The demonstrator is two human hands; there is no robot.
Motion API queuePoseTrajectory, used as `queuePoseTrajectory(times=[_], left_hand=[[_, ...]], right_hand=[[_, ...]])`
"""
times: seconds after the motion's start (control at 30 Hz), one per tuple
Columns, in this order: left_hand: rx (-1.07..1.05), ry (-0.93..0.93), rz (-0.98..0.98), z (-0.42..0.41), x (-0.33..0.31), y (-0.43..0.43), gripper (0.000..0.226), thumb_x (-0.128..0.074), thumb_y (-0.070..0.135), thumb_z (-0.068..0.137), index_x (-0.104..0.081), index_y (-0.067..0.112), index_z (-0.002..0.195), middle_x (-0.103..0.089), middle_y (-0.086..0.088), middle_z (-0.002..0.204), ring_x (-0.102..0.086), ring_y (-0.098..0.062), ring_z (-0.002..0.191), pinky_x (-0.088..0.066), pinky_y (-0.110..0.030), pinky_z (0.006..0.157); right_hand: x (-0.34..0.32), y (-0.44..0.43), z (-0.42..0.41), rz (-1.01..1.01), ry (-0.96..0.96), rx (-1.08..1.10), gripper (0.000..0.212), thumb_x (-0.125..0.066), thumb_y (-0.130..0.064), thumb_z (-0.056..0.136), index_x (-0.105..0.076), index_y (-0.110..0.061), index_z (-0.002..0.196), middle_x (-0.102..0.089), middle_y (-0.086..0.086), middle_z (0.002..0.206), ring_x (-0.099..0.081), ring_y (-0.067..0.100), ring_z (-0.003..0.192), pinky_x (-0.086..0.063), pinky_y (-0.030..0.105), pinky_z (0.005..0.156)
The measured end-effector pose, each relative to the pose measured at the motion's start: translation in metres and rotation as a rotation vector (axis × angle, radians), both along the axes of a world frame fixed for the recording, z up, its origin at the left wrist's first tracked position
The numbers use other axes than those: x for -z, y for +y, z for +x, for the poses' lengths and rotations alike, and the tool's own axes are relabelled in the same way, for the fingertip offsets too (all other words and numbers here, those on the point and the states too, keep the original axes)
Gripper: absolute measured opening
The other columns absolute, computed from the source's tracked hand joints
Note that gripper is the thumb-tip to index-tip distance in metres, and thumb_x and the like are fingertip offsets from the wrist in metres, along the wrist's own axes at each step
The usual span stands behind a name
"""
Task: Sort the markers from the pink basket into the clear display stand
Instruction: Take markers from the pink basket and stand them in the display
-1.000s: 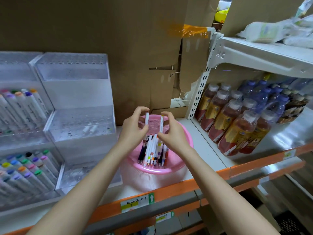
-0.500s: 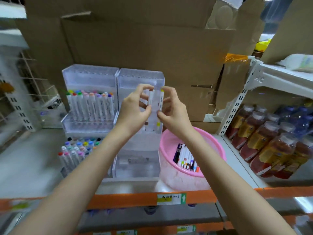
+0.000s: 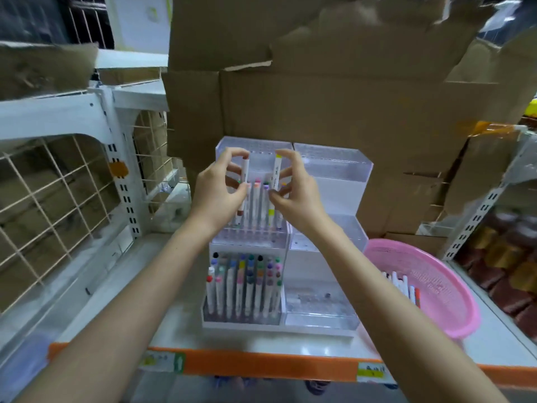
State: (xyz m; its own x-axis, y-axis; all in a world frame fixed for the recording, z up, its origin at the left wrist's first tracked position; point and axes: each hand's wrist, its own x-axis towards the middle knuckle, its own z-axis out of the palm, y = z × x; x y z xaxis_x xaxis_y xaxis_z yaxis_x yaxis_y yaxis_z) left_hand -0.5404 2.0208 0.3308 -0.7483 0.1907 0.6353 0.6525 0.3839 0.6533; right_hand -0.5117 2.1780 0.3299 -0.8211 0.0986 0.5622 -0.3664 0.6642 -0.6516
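My left hand (image 3: 216, 196) pinches a white marker with a brown tip (image 3: 243, 193), held upright over the middle tier of the clear display stand (image 3: 328, 170). A white marker with yellow-green ends (image 3: 274, 184) stands upright in my right hand (image 3: 293, 196), just beside the other. Both hover above a row of markers standing in that tier. The stand's lower left tier (image 3: 242, 286) holds several markers with coloured caps. The pink basket (image 3: 447, 289) sits at the right with several markers lying inside.
Cardboard boxes (image 3: 348, 91) rise behind the stand. A white wire-grid shelf divider (image 3: 58, 184) is on the left. Bottled drinks (image 3: 511, 257) stand at the far right. The shelf's orange front edge (image 3: 261, 365) carries price labels.
Both hands lifted a marker each out of the pink basket and carried them left to the stand's left column. The view swung left with them.
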Motion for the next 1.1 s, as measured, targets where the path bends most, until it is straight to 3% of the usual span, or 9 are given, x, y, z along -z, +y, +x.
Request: queuePoseTrajectory(times=[0.13,0.33,0.5,0.77,0.9,1.1], left_hand=[[0.033,0.018,0.029,-0.018,0.002,-0.024,0.043,-0.067,0.003,0.083,-0.053,0.023,0.118,-0.058,0.007,0.088,-0.06,-0.007,0.078,-0.044,-0.005,0.063],[0.093,-0.002,0.05,-0.038,0.007,-0.04,0.044,-0.066,0.002,0.083,-0.052,0.024,0.119,-0.062,-0.002,0.092,-0.062,-0.004,0.072,-0.045,-0.005,0.061],[0.144,-0.021,0.069,-0.042,0.014,-0.044,0.045,-0.066,0.003,0.084,-0.051,0.025,0.119,-0.063,0.0,0.095,-0.064,-0.004,0.075,-0.047,-0.007,0.059],[0.175,0.016,0.079,-0.052,0.022,-0.047,0.043,-0.068,0.003,0.081,-0.052,0.028,0.113,-0.062,-0.001,0.09,-0.064,-0.007,0.077,-0.05,-0.013,0.069],[0.165,0.043,0.033,-0.053,0.026,-0.047,0.042,-0.071,0.002,0.079,-0.055,0.022,0.112,-0.06,-0.001,0.09,-0.063,-0.006,0.08,-0.044,-0.005,0.069],[0.171,0.051,0.016,-0.052,0.033,-0.048,0.042,-0.071,0.002,0.079,-0.055,0.021,0.113,-0.06,-0.001,0.089,-0.063,-0.007,0.08,-0.045,-0.006,0.068]], right_hand=[[0.004,-0.026,-0.016,0.001,0.057,0.005,0.062,-0.067,-0.002,0.084,-0.038,-0.021,0.136,-0.051,-0.008,0.082,-0.059,0.008,0.06,-0.055,0.033,0.061],[0.011,-0.051,-0.028,0.049,0.061,0.045,0.067,-0.069,-0.004,0.084,-0.035,-0.022,0.139,-0.047,-0.015,0.084,-0.057,0.004,0.064,-0.047,0.011,0.058],[0.016,-0.061,-0.031,0.055,0.066,0.092,0.064,-0.069,-0.008,0.086,-0.035,-0.025,0.138,-0.049,-0.016,0.085,-0.059,0.009,0.063,-0.054,0.024,0.058],[0.024,-0.069,-0.036,0.016,0.087,0.121,0.064,-0.068,-0.004,0.085,-0.037,-0.023,0.138,-0.048,-0.016,0.086,-0.058,-0.004,0.066,-0.046,0.009,0.056],[0.028,-0.071,-0.036,-0.007,0.091,0.12,0.065,-0.069,-0.003,0.084,-0.039,-0.024,0.137,-0.051,-0.014,0.088,-0.059,0.004,0.062,-0.047,0.01,0.056],[0.036,-0.072,-0.036,0.012,0.142,0.131,0.064,-0.07,-0.001,0.083,-0.041,-0.022,0.136,-0.055,-0.003,0.096,-0.061,0.009,0.064,-0.047,0.009,0.059]])
